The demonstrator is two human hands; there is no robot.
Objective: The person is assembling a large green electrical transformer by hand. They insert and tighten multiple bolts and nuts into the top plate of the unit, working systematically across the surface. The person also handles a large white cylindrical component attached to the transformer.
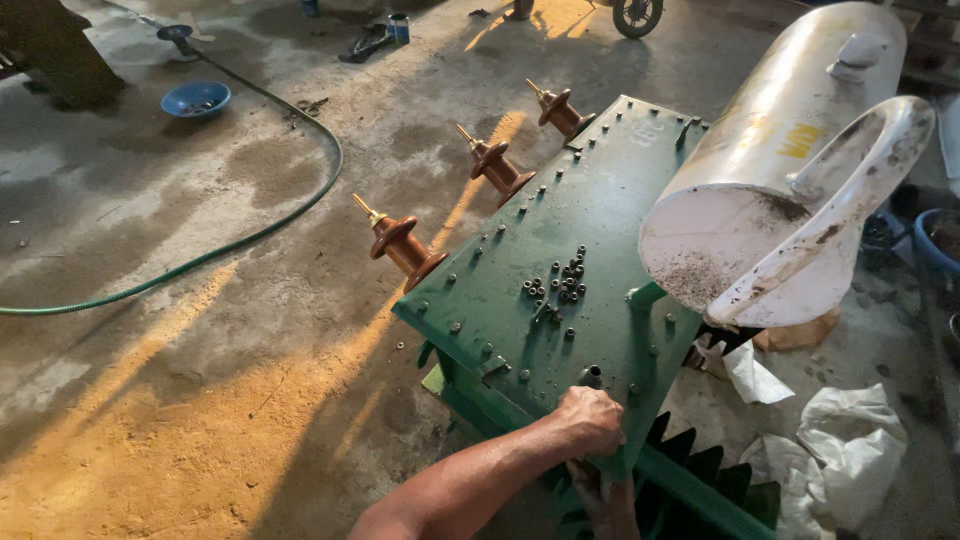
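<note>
A green transformer stands on the concrete floor, its flat green lid (600,200) dotted with bolts. My left hand (590,420) rests on the lid's near corner, fingers curled over its edge beside a small round fitting (591,376). My right hand (603,497) is just below, under the lid's rim against the green body, mostly hidden. Several loose nuts and bolts (560,285) lie in a heap on the lid's middle. Three brown ribbed insulators (405,245) stick out along the lid's left edge.
A white cylindrical tank (790,170) with a curved bracket overhangs the lid's right side. Green cooling fins (700,470) show below. White plastic bags (840,450) lie right. A green hose (250,235) curves over the floor; a blue bowl (195,98) sits far left.
</note>
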